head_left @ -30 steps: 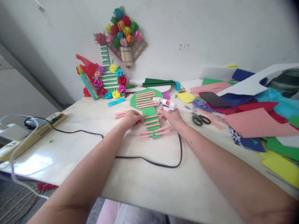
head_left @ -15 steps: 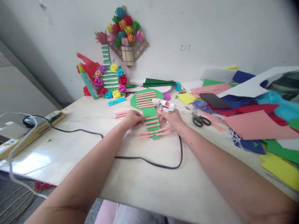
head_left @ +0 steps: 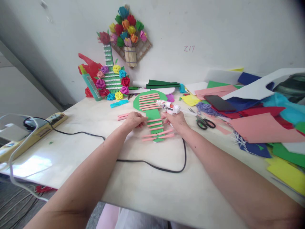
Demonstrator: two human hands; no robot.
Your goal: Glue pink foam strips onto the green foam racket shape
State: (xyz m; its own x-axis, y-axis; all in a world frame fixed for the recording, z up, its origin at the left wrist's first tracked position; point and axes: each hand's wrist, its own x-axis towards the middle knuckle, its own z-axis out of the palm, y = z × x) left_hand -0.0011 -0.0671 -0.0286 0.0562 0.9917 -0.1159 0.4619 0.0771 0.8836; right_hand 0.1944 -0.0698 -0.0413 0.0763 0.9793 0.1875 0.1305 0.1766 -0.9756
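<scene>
A green guitar-shaped cutout (head_left: 153,114) lies flat with several thin pink paper rolls (head_left: 154,121) across its round body and neck. Beside the neck's left edge is my left hand (head_left: 136,121), thumb and fingers closed close to one roll's left end; whether they pinch anything is hidden. My right hand (head_left: 176,121) is wrapped round a white patterned glue gun (head_left: 166,107), its nozzle pointing left over the body. The right fingertips are near the neck's right edge. Two longer pink rolls (head_left: 146,139) lie across the neck's lower end. More pink rolls (head_left: 123,116) are left of my left hand.
Black scissors (head_left: 206,124), a phone (head_left: 219,103) and heaped coloured paper (head_left: 264,124) lie to the right. A black cord (head_left: 152,165) loops in front. At left is a power strip (head_left: 51,122); behind stand a flowered paper guitar (head_left: 113,79) and a glue bottle (head_left: 91,86).
My left fingers have drawn slightly left from the roll's end. The glue gun and my right hand have shifted a little to the right. The rolls on the neck look unchanged.
</scene>
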